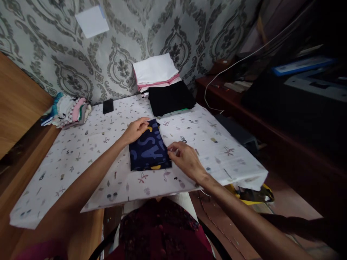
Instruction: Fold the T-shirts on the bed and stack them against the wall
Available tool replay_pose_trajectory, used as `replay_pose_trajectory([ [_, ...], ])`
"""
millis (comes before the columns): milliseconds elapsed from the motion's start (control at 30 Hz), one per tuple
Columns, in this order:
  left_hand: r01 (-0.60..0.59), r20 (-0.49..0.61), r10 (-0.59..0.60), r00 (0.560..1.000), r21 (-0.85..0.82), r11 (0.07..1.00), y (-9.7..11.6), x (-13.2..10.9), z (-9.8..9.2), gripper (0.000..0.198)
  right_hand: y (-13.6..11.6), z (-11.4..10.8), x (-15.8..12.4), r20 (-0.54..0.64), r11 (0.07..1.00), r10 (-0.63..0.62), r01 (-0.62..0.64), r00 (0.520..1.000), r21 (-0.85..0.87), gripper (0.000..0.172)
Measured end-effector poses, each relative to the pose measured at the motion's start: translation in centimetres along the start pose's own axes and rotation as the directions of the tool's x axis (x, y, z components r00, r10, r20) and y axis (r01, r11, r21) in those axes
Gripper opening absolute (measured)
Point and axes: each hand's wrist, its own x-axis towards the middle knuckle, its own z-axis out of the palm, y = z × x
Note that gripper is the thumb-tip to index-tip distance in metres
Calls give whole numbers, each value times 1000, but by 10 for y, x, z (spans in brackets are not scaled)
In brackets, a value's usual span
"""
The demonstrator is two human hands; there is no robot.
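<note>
A folded navy cloth [149, 150] with lighter blue letters and yellow marks lies flat on the patterned white table cover [89, 151]. My left hand [135, 130] rests on its upper left edge, fingers stretched over the fabric and not gripping it. At the right edge of the cloth, my right hand [186, 157] has its thumb and fingertips pinched together on the fabric. Whether the cloth is a garment I cannot tell from its folded shape.
Behind the cloth are a folded black cloth [172, 98] and a stack of white and pink folded cloths [155, 70]. A black phone [108, 106] and a pile of small colourful clothes [69, 111] lie at the back left. A white cable [233, 65] hangs at right.
</note>
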Motion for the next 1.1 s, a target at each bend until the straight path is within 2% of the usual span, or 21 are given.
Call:
replay_pose_trajectory([
  [67, -116, 51, 107, 993, 244, 963, 0, -28, -1, 38, -8, -1, 12, -45, 989, -107, 101, 993, -108, 16],
  [100, -155, 78, 136, 988, 343, 926, 0, -41, 1, 40, -14, 2, 21, -26, 979, -167, 163, 986, -122, 21],
  [200, -227, 152, 172, 973, 535, 814, -4, -67, 16, 48, -32, 24, 57, 113, 932, -323, 336, 940, -136, 32],
  [267, -244, 181, 168, 969, 595, 766, -11, -73, 27, 55, -40, 45, 81, 221, 908, -326, 370, 919, -196, 36],
  [400, -246, 188, 163, 969, 631, 735, -29, -71, 41, 64, -35, 80, 111, 353, 877, -210, 335, 912, -344, 44],
  [533, -259, 174, 192, 966, 617, 743, -42, -70, 44, 71, -16, 95, 115, 326, 857, -223, 344, 919, -384, 51],
  [700, -238, 142, 190, 971, 589, 772, -38, -74, 46, 73, -3, 98, 114, 245, 875, -272, 345, 931, -340, 52],
  [800, -208, 88, 195, 977, 585, 784, -34, -73, 40, 66, -1, 96, 115, 177, 895, -284, 326, 942, -305, 53],
  [900, -155, -9, 200, 980, 593, 790, -37, -61, 28, 54, -2, 93, 114, 147, 899, -290, 322, 946, -296, 51],
  [967, -84, -72, 159, 985, 607, 790, -43, -49, 20, 53, -3, 92, 113, 148, 895, -292, 324, 945, -305, 48],
  [1100, -5, -57, 56, 997, 655, 756, -62, -28, 16, 61, -6, 90, 111, 162, 883, -285, 325, 945, -338, 47],
])
